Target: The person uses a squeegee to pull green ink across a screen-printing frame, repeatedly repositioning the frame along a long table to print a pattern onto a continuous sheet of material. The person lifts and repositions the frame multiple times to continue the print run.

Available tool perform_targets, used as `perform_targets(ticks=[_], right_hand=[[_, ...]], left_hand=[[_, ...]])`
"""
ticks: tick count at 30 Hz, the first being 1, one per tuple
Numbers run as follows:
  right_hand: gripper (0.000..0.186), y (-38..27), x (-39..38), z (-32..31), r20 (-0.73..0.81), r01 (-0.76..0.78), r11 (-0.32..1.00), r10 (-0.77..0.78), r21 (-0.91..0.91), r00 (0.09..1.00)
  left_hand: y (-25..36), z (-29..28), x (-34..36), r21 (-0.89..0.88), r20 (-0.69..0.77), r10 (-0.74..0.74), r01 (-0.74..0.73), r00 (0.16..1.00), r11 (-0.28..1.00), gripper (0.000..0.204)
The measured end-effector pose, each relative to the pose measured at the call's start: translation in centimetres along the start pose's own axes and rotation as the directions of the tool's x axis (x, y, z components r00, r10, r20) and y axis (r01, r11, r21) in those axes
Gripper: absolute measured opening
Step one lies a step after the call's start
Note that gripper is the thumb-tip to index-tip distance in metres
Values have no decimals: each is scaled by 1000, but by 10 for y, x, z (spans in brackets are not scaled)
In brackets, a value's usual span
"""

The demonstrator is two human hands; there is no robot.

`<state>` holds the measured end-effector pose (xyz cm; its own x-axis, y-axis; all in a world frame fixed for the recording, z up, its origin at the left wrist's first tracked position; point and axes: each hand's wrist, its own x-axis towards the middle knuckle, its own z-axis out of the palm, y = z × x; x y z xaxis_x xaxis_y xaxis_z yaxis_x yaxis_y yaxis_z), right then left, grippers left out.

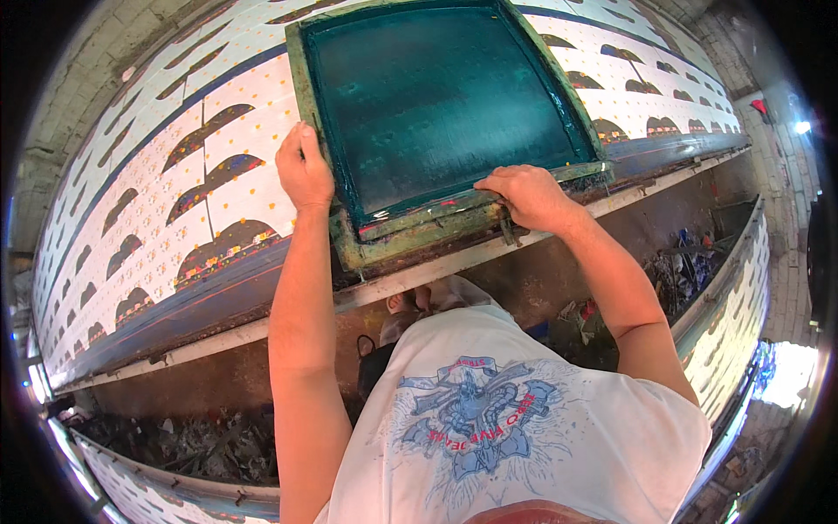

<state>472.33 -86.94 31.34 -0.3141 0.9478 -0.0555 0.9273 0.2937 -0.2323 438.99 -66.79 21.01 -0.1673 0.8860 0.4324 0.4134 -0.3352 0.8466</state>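
A rectangular screen frame (314, 79) with a worn green rim and a glossy dark teal mesh (445, 105) lies on a long table (244, 148) covered with white printed fabric bearing dark arched shapes and small dots. My left hand (304, 168) is wrapped round the frame's left edge, near its front corner. With my right hand (524, 196) I grip the front rail, right of centre, where a small metal fitting (508, 229) sticks out below my fingers. My fingertips on the far side of each rail are partly hidden.
A metal rail (393, 286) runs along the table's front edge. Below, my feet (410, 299) stand on a brown floor (567, 262) with scraps (218, 437) piled at the sides. Similar printed tables (724, 323) flank the aisle behind me. Block walls (777, 218) are at the rim.
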Motion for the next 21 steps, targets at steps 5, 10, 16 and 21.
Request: perform_targets(ticks=[5, 10, 16, 21], right_hand=[[48, 2, -9, 20, -174, 49, 999, -51, -15, 983], [52, 26, 32, 32, -303, 62, 992, -93, -111, 948], [53, 78, 118, 31, -368, 103, 980, -160, -170, 916], [49, 125, 208, 27, -390, 93, 975, -168, -204, 905]], left_hand=[[6, 4, 0, -123, -51, -48, 41, 998, 992, 56], [7, 4, 5, -106, -43, -116, 111, 992, 988, 56], [7, 6, 5, -123, -47, -140, 133, 989, 983, 54], [13, 5, 6, -35, 4, -212, 212, 977, 977, 57]])
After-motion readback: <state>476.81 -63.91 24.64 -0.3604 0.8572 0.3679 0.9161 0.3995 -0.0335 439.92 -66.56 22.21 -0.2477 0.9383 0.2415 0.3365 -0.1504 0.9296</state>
